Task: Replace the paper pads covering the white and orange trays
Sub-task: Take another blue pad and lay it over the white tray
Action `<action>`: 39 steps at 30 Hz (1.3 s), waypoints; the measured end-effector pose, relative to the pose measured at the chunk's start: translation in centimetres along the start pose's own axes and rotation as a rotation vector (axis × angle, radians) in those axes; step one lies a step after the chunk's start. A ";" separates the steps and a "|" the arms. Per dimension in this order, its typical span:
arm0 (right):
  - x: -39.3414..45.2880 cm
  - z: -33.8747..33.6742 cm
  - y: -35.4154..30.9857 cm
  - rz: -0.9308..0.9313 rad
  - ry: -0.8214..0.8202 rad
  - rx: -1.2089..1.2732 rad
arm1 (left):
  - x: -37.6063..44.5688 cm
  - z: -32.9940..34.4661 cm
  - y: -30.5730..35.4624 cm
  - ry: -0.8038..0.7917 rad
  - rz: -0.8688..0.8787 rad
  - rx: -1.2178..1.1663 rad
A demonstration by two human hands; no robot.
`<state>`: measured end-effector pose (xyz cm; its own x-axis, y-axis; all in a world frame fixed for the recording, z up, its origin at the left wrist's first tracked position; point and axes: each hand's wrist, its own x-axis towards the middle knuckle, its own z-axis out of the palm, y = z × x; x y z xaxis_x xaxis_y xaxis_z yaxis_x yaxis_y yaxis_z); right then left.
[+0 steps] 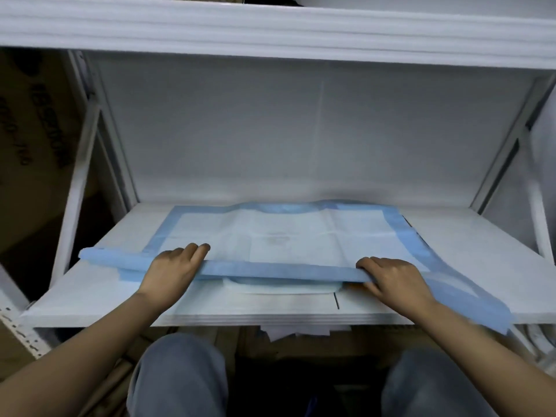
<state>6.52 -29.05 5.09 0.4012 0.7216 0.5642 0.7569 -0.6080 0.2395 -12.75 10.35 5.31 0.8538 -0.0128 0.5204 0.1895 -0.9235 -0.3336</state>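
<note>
pad work is under way on the lower shelf (pixel 451 236) of a white rack: a blue-bordered paper pad (pixel 288 233) lies spread over a white tray (pixel 282 291), whose front lip shows just under the pad's near edge. no orange tray can be made out here.

the left hand (pixel 171 272) reaches in with its fingers curled over the near blue border, which is rolled or folded back into a long strip; it seems to be gripping that strip from above. the right hand (pixel 391 279) grips the same strip further right, fingers curled round it. the pad's right border trails loose over the shelf front.

whether the pad is coming off or going on cannot be told from this view; a faint mark at its centre hints it may be the used one. either way, the step goes best if both hands move the edge together and level, so the thin sheet neither tears nor skews. the trailing right corner should be gathered in first, lest it snag on the shelf front.
</note>
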 end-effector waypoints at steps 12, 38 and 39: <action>-8.0 2.3 -3.0 -0.079 -0.114 0.124 | -10.1 0.1 0.5 -0.224 0.049 -0.136; -10.8 6.7 -9.1 -0.126 -0.376 0.243 | -11.7 -2.4 -0.9 -0.894 0.061 0.217; -11.1 6.8 -9.3 -0.126 -0.366 0.251 | -11.3 -2.7 -0.6 -1.036 0.037 0.224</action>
<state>-1.51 -29.13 -8.74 0.4198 0.8817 0.2156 0.8948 -0.4418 0.0646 -23.81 10.05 1.77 0.8374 0.3909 -0.3822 0.1496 -0.8363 -0.5275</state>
